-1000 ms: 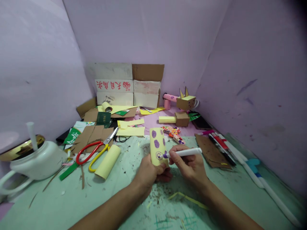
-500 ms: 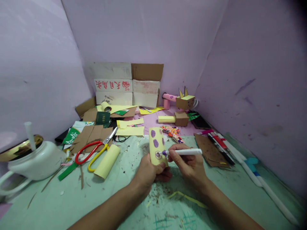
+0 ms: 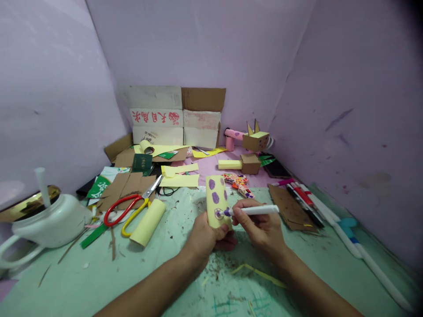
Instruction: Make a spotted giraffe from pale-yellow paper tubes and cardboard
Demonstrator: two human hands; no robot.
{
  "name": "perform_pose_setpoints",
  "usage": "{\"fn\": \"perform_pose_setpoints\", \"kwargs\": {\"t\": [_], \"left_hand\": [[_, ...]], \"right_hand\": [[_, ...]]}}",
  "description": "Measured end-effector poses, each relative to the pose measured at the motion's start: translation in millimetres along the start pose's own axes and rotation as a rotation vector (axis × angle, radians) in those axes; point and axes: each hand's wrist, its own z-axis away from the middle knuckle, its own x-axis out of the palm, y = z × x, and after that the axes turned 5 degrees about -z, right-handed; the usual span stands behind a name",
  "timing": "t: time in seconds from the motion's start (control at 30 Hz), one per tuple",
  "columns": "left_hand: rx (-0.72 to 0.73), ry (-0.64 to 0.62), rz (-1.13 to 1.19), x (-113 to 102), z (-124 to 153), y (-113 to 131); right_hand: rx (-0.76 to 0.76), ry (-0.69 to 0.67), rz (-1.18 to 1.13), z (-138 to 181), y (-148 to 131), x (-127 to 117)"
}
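Note:
My left hand point(image 3: 211, 235) is closed around the lower end of a yellow paper tube point(image 3: 212, 184) and holds it up at a tilt. Purple spots mark the tube's side, and one lower spot is an outline partly coloured in. In my right hand point(image 3: 259, 224) is a white marker point(image 3: 261, 210), pinched between thumb and fingers. Its purple tip touches that lower spot. A second, plain yellow paper tube point(image 3: 148, 222) lies to the left, beside scissors point(image 3: 127, 207) with red and yellow handles.
A white teapot point(image 3: 49, 224) stands at the far left. Cardboard pieces point(image 3: 120, 189) lie behind the scissors. At right are a brown cardboard sheet point(image 3: 291, 209) and several markers point(image 3: 307, 196). A cardboard box figure point(image 3: 250, 164) and a flattened carton point(image 3: 201, 127) are at the back.
The marker tip has shifted very slightly within the lower spot, which looks a little more filled. Both hands otherwise keep nearly the same place.

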Motion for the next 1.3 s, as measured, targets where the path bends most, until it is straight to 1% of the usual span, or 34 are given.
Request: {"fn": "perform_pose_setpoints", "kwargs": {"t": [0.23,0.33,0.5,0.63,0.77,0.9,1.0,1.3], "left_hand": [[0.01,-0.001,0.012,0.3,1.0,0.1],[0.031,-0.02,-0.002,-0.1,0.7,-0.1],[0.013,-0.006,-0.036,0.0,-0.5,0.2],[0.042,-0.027,-0.029,-0.3,0.1,0.3],[0.02,-0.009,-0.012,-1.3,-1.5,-1.8],[0.033,-0.013,-0.002,-2.9,-2.7,-4.2],[0.026,-0.008,0.01,-3.5,-2.6,-5.2],[0.052,-0.033,-0.021,-1.0,0.8,-1.7]], "right_hand": [[-0.035,0.025,0.015,0.6,0.6,1.3],[-0.068,0.005,0.023,0.5,-0.6,1.4],[-0.129,0.027,0.057,-0.6,-2.5,2.1],[-0.133,0.016,0.062,-0.1,-1.9,1.9],[-0.135,0.035,0.059,-0.1,-0.4,2.1],[-0.119,0.029,0.063,-0.5,-0.8,0.9],[-0.136,0.046,0.065,0.3,-2.4,0.5],[-0.137,0.043,0.024,1.0,-3.0,4.6]]}}
